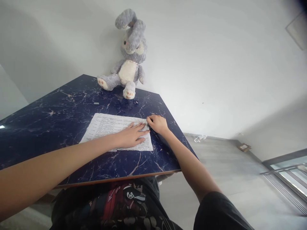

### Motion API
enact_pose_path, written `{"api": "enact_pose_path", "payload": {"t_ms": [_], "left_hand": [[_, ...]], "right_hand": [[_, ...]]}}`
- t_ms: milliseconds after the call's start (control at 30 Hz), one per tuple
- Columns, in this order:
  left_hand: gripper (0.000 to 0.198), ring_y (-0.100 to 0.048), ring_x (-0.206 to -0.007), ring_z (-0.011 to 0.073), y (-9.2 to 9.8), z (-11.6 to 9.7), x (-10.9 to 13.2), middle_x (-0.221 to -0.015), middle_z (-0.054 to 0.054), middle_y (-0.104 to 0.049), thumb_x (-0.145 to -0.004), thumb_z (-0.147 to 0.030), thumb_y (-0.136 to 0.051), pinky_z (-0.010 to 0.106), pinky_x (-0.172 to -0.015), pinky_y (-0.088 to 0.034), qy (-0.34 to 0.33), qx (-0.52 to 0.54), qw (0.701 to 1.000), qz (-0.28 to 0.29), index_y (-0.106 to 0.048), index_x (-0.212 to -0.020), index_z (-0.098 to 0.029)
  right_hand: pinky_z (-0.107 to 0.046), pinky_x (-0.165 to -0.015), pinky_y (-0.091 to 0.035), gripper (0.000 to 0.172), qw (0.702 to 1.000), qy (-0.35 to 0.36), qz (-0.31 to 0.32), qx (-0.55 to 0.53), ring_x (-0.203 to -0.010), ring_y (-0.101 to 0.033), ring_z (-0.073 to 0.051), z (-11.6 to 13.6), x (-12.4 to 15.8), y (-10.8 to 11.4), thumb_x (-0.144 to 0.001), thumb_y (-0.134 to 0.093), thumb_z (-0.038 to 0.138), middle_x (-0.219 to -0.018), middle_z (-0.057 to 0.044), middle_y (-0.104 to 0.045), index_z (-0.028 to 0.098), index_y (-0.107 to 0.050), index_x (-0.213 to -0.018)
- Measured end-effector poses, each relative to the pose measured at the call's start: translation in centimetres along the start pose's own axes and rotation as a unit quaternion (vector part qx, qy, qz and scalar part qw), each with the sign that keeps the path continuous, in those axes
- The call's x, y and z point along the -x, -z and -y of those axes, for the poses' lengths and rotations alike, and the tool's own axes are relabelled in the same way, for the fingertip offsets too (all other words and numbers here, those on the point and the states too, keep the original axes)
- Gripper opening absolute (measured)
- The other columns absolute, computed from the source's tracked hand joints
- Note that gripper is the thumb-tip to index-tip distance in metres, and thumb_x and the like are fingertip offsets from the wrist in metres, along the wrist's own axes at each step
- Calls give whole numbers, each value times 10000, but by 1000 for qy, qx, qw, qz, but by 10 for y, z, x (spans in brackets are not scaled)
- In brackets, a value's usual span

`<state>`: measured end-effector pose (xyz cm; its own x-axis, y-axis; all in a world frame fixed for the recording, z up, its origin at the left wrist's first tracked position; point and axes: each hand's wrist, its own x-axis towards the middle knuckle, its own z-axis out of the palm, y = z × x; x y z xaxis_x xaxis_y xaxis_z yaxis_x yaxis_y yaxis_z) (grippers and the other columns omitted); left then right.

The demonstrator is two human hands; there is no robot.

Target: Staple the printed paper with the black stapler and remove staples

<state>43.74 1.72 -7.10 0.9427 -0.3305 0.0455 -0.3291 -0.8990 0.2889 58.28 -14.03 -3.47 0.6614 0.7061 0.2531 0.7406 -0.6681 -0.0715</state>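
Note:
A printed sheet of paper (105,127) lies flat on the dark blue marbled table (59,118). My left hand (131,135) rests palm down on the sheet's right half, fingers stretched out and flat. My right hand (157,124) sits at the sheet's far right corner with its fingers curled, pinching at the paper's edge; what is between the fingertips is too small to make out.
A grey and white plush rabbit (128,60) sits at the table's far edge against the white wall. A small grey object (96,103) lies on the table beyond the sheet. The table's right edge drops to a grey floor with a small brown box (244,147).

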Motion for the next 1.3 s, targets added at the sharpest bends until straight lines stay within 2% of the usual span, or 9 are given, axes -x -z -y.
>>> {"api": "enact_pose_path", "payload": {"t_ms": [200,333,467,567,667,767,900,1133,1300], "left_hand": [[605,-78,-1613,327,-1,0,-1,-1740,68,-122,-1072,-517,-345,622,-1271,-46,-2,10,1000,-1,-334,-1639,-306],[588,-87,-1611,344,-3,2,-2,-1743,64,-127,-1066,-502,-371,640,-1263,-54,-3,13,1000,-6,-381,-1619,-305],[575,-89,-1611,344,-3,2,-2,-1742,73,-148,-1069,-505,-351,630,-1266,-50,-5,4,1000,-5,-440,-1590,-281],[592,-81,-1612,344,-3,3,-2,-1747,48,-124,-1069,-548,-330,624,-1267,-45,-2,15,1000,-2,-401,-1609,-318],[605,-61,-1616,324,-2,4,0,-1748,36,-72,-1074,-573,-290,615,-1267,-54,-3,18,1000,6,-337,-1633,-349],[621,-47,-1618,312,-1,3,1,-1747,40,-58,-1075,-585,-269,599,-1271,-48,2,14,1000,14,-314,-1643,-340],[625,-63,-1616,317,1,2,2,-1747,31,-63,-1073,-593,-279,579,-1278,-45,7,21,1000,14,-322,-1641,-334],[675,-102,-1614,303,3,1,5,-1737,75,-156,-1073,-602,-252,567,-1286,-57,9,18,1000,15,-291,-1654,-260],[646,-188,-1596,322,1,-2,5,-1721,111,-233,-1071,-571,-311,567,-1280,-110,5,-2,1000,-11,-364,-1616,-229]], "right_hand": [[-268,-710,-384,479,998,-4,21,54,-869,-685,-209,7,3,1,-1074,-357,413,-987,-69,-765,219,-774,-942],[-317,-825,-420,445,991,41,-4,125,-966,-684,-262,16,8,-6,-1067,-374,363,-1052,-148,-752,153,-765,-1036],[-362,-868,-413,469,985,76,-6,158,-994,-667,-299,22,10,-13,-1064,-360,329,-1057,-210,-734,92,-760,-1006],[-328,-798,-406,451,992,65,1,107,-911,-666,-262,14,6,-8,-1067,-364,347,-1009,-158,-744,137,-751,-970],[-282,-687,-371,483,998,57,35,-13,-768,-632,-200,-5,2,5,-1092,-326,429,-894,-73,-735,188,-715,-939],[-263,-678,-364,393,980,148,73,-111,-762,-615,-180,-28,0,18,-1042,-475,525,-890,-42,-721,191,-673,-981],[-276,-711,-390,305,959,229,104,-134,-782,-611,-195,-55,-3,26,-901,-712,455,-936,-56,-720,175,-654,-1007],[-305,-767,-435,260,985,129,91,-73,-898,-657,-244,-89,-5,28,-799,-767,278,-1031,-84,-752,181,-726,-1037],[-287,-649,-387,191,999,-24,8,-39,-778,-637,-224,-80,-5,26,-791,-754,318,-892,-79,-739,177,-702,-910]]}}
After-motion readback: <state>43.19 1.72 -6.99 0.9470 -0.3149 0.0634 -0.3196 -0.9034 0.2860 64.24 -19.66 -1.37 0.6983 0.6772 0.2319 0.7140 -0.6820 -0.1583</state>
